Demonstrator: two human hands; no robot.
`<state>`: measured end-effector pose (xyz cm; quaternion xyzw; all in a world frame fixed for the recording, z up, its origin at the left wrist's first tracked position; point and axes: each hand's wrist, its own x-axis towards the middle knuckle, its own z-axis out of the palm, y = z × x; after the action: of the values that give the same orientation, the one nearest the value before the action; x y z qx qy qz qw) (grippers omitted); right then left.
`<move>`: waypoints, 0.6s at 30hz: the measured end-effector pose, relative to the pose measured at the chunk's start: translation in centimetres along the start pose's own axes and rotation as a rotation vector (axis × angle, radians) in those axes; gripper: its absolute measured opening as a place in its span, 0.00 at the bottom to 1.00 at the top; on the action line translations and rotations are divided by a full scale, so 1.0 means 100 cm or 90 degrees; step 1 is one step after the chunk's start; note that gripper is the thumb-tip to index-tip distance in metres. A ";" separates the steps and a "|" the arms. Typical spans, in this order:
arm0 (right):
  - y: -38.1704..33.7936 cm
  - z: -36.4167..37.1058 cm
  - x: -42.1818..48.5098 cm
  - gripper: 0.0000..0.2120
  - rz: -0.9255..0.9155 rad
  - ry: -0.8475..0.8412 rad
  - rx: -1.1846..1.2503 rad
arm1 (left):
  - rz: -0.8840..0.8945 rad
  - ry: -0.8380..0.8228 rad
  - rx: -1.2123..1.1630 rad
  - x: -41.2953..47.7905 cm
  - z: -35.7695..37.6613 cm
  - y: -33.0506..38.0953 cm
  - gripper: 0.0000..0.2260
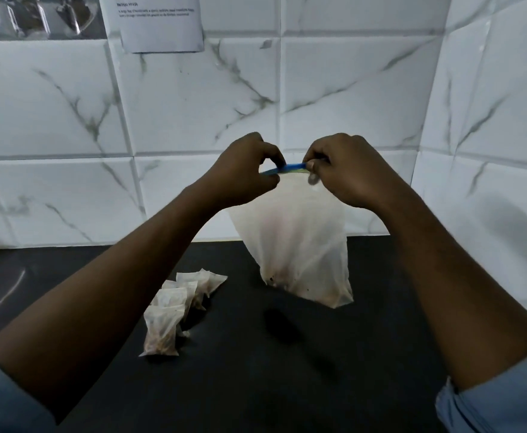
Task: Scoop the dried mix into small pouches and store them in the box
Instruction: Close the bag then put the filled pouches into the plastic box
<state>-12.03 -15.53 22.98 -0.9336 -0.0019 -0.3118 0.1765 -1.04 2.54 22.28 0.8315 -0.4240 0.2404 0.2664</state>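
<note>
I have both hands up at the blue zip strip [288, 168] of the big bag [299, 245], left hand [243, 170] and right hand [346, 170] each pinching one end. The strip runs left to right between them. The filled pouches [175, 310] lie down-left on the table [256, 370], nearer my left hand.

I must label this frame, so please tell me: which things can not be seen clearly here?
- Box: not in the head view at all.
- Large bag: frosted plastic blurs the dried mix inside; amount unclear.
- Blue zip strip: left hand and right hand cover its ends, so sealed or open is unclear.
- Small pouches: overlapping, count uncertain.
- Paper note: print too small, top cut off.
</note>
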 end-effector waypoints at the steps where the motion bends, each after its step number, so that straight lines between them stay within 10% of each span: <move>1: 0.003 0.001 0.002 0.09 -0.008 0.022 -0.017 | 0.008 -0.019 -0.014 0.002 0.000 -0.007 0.08; 10: 0.041 0.018 0.019 0.07 -0.023 0.015 -0.128 | -0.093 -0.325 -0.229 0.006 -0.003 -0.063 0.08; 18: 0.084 0.049 0.027 0.10 0.031 0.071 -0.127 | -0.051 -0.084 -0.029 0.007 0.003 -0.068 0.06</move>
<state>-6.09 -22.05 18.19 -0.9274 0.0615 -0.3578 0.0902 5.02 5.35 20.85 0.8555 -0.4126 0.1648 0.2660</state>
